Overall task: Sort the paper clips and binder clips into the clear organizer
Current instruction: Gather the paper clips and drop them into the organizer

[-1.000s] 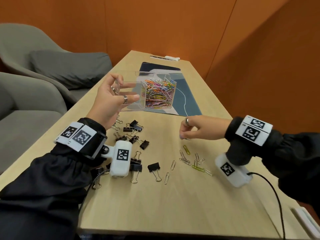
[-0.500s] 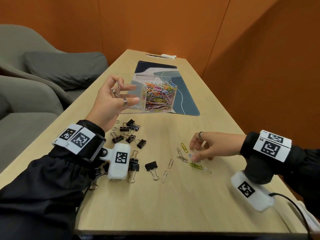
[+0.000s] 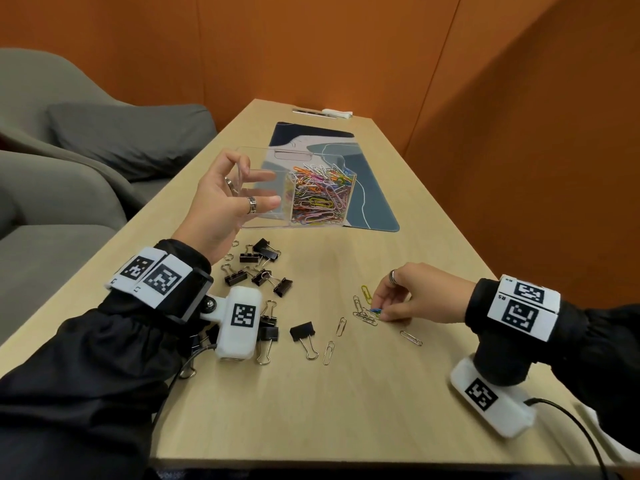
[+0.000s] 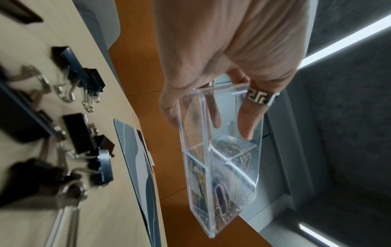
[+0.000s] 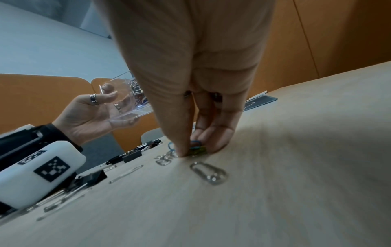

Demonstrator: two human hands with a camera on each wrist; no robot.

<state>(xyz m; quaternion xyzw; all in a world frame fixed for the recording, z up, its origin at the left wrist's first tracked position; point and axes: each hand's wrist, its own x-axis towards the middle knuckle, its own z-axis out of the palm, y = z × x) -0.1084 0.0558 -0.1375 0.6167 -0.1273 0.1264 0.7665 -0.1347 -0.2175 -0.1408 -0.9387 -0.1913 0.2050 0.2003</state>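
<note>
organizer [image 3: 263, 188]: clear, two compartments, held off the table by its empty end; far compartment full of coloured paper clips
paper clips [image 3: 363, 311]: small loose cluster at the right fingertips, blue and green ones pinched
binder clips [image 3: 258, 268]: black, scattered below the organizer

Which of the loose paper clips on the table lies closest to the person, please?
The silver paper clip beside the lone black binder clip; it lies nearest the table's front edge, while the other loose clips sit farther back by the right hand.

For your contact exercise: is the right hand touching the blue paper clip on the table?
Touching. The right wrist view shows the right hand fingertips pressed onto the blue paper clip.
</note>
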